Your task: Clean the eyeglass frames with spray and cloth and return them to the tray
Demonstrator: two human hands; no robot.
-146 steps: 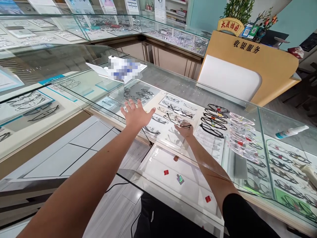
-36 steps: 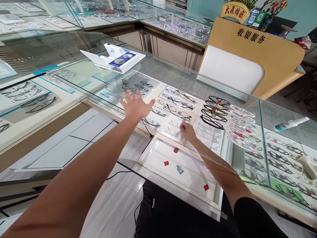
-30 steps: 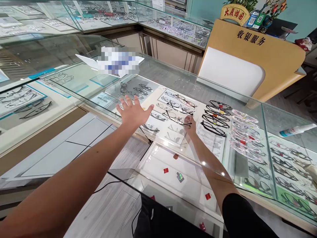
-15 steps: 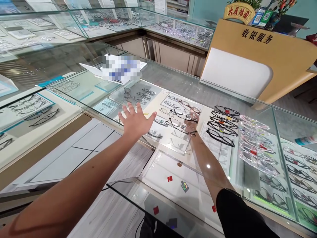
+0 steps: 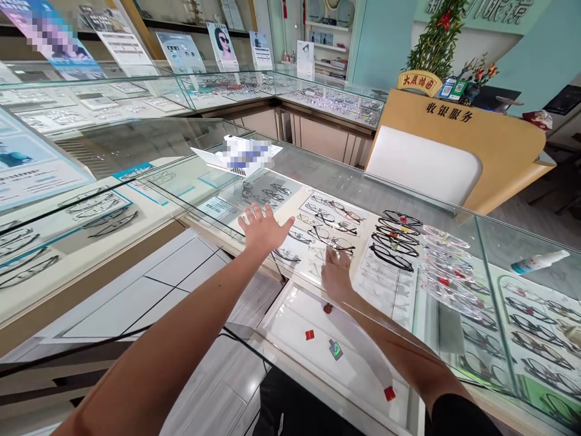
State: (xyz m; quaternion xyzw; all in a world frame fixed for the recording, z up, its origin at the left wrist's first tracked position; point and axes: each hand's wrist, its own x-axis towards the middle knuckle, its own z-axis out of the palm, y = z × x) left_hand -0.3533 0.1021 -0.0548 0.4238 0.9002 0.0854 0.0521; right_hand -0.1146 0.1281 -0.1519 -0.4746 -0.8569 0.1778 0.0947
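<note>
My left hand (image 5: 265, 230) lies with fingers spread on the glass top of the display counter (image 5: 318, 158). Under that glass, my right hand (image 5: 336, 275) is reached in, palm down and fingers bent. Its fingertips are at the near edge of a dark-rimmed pair of eyeglasses (image 5: 327, 240); I cannot tell whether they grip it. Beyond it, more eyeglasses (image 5: 338, 210) lie in rows on a white tray. To the right are a column of black-framed glasses (image 5: 393, 257) and a column of clear-wrapped ones (image 5: 449, 269).
Below the right forearm is a pulled-out white drawer (image 5: 290, 303) holding red tags (image 5: 309, 335) and a dark tag (image 5: 336, 349). A folded leaflet (image 5: 213, 158) and a spray bottle (image 5: 540, 261) stand on the glass. Past the counter is a wooden cashier desk (image 5: 503, 151).
The view has tilted up. My right hand has drawn back from the right end of the dark-rimmed eyeglasses to their near side. The glasses and my spread left hand keep their places.
</note>
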